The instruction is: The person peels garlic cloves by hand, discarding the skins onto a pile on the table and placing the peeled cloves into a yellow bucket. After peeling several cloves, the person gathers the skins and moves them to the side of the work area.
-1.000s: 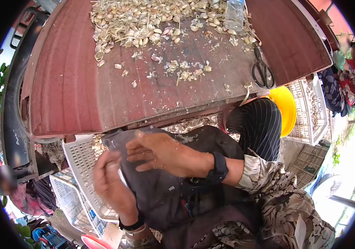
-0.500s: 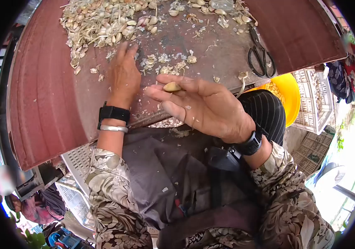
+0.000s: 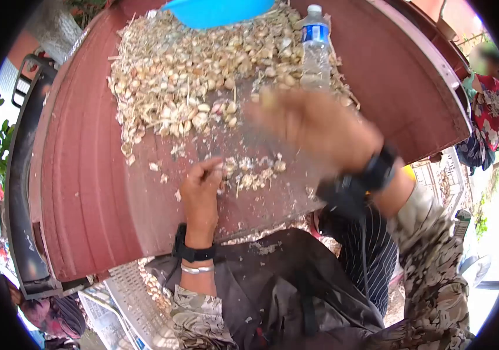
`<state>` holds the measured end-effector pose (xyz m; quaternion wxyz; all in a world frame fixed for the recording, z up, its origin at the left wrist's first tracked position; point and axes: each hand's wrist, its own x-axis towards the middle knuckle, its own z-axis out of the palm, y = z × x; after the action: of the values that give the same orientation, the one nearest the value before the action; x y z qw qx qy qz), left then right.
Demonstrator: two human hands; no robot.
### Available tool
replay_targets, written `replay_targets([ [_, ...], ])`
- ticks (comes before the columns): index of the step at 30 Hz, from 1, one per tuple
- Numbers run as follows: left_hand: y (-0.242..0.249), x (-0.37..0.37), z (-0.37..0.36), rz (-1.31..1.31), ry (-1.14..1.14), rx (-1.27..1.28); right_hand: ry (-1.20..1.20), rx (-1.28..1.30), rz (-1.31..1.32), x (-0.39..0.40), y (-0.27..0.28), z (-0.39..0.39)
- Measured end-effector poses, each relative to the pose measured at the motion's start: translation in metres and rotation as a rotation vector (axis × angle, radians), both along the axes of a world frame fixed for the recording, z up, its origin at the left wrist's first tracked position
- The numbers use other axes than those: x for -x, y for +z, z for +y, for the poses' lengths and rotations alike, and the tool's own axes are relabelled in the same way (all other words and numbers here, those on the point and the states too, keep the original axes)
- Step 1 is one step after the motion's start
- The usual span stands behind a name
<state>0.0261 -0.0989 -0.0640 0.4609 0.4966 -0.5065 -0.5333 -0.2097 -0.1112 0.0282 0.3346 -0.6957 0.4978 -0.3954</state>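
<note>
My left hand (image 3: pixel 200 198) rests on the red table beside a small heap of papery garlic skins (image 3: pixel 255 178). Its fingers are curled together at the heap's left edge, and what they pinch, if anything, is too small to make out. My right hand (image 3: pixel 325 128) is raised over the table, smeared by motion. A blurred yellowish garlic clove (image 3: pixel 267 99) shows at its fingertips. Beyond both hands spreads a large pile of unpeeled garlic cloves (image 3: pixel 185 76) with dry stalks and skins.
A clear plastic bottle (image 3: pixel 316 49) with a blue label stands at the pile's right. A blue basin (image 3: pixel 220 13) sits at the far edge. White crates (image 3: pixel 135 300) are below the table (image 3: pixel 80 204) on both sides. Another person (image 3: pixel 490 105) is at the far right.
My right hand has swung up and forward from above my lap, turning over with the clove. My left hand's fingers have curled in by the skins. The view has tilted up, revealing the basin.
</note>
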Motion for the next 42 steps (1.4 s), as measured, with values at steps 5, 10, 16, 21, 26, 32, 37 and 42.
replay_targets([
  [5,0.014,0.002,0.006,0.43,-0.002,0.187,0.245,-0.168,-0.992,-0.006,0.115,-0.069],
  [10,0.008,-0.009,0.005,0.286,0.044,0.208,-0.026,0.152,0.361,-0.018,-0.002,-0.071],
  [16,0.01,-0.009,0.002,0.268,0.06,-0.012,-0.216,-0.064,0.189,-0.035,-0.084,-0.113],
  [21,0.007,-0.013,-0.004,0.249,0.093,-0.026,-0.212,0.182,0.49,-0.052,-0.103,-0.121],
  [26,0.007,-0.015,-0.002,0.27,0.098,-0.079,-0.047,-0.331,0.093,-0.054,-0.072,-0.074],
  [32,0.006,-0.014,0.003,0.268,0.081,-0.089,-0.008,-0.484,-0.519,-0.052,-0.046,-0.005],
  [37,0.002,-0.011,-0.001,0.343,0.081,-0.112,0.542,0.155,-0.534,-0.063,0.005,0.045],
  [42,0.001,-0.007,0.0,0.347,0.072,-0.101,0.664,0.254,-0.652,-0.068,0.031,0.064],
])
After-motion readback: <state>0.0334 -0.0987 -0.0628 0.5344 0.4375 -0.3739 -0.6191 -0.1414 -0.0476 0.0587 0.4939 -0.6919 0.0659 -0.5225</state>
